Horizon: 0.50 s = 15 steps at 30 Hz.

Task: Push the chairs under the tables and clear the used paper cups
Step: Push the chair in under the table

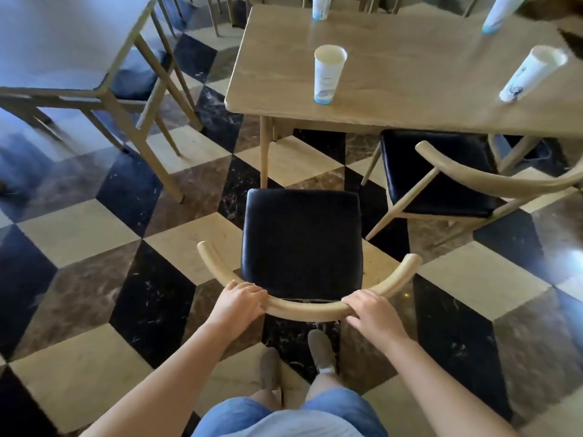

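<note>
A wooden chair with a black seat (301, 241) stands in front of me, pulled out from the wooden table (410, 74). My left hand (241, 302) and my right hand (372, 312) both grip its curved backrest rail, one at each side. On the table stand several white paper cups: one near the front left (328, 75), one at the right (530, 74), one at the far edge (321, 6) and one at the far right (500, 12). A second chair (441, 171) stands at the right, partly under the table and turned at an angle.
Another table (63, 42) with chairs tucked beneath it stands at the left. The floor is a chequered pattern of black, brown and cream tiles. My feet (320, 351) are right behind the chair.
</note>
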Each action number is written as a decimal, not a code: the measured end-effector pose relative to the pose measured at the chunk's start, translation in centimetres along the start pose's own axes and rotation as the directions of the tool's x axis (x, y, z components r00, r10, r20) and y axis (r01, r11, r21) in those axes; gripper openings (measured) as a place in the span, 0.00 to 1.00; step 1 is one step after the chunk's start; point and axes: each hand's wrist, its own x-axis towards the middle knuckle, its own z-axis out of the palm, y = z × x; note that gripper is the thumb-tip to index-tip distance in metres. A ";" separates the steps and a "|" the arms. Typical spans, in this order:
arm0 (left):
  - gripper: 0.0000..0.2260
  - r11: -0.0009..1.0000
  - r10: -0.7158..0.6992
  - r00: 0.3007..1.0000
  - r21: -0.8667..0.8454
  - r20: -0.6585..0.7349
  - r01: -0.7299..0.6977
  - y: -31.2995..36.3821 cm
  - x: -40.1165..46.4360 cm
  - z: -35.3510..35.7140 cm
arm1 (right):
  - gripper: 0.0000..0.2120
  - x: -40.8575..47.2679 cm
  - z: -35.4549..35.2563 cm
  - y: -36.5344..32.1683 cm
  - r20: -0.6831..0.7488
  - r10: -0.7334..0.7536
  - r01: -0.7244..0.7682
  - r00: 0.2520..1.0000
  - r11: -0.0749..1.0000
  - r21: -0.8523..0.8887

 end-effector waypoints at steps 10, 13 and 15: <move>0.15 0.988 0.103 0.990 0.105 0.099 -0.113 -2.5 3.0 -1.1 | 0.18 1.9 -0.3 -0.9 -0.020 0.043 -0.044 0.999 0.998 -0.052; 0.15 0.980 0.111 0.987 0.153 0.116 -0.128 -3.1 4.5 -1.9 | 0.18 3.2 -0.9 -1.0 -0.008 0.052 -0.052 0.999 0.997 -0.057; 0.14 0.975 0.115 0.984 0.175 0.133 -0.138 -3.6 5.6 -2.4 | 0.18 4.0 -1.2 -1.0 -0.009 0.061 -0.061 0.998 0.997 -0.056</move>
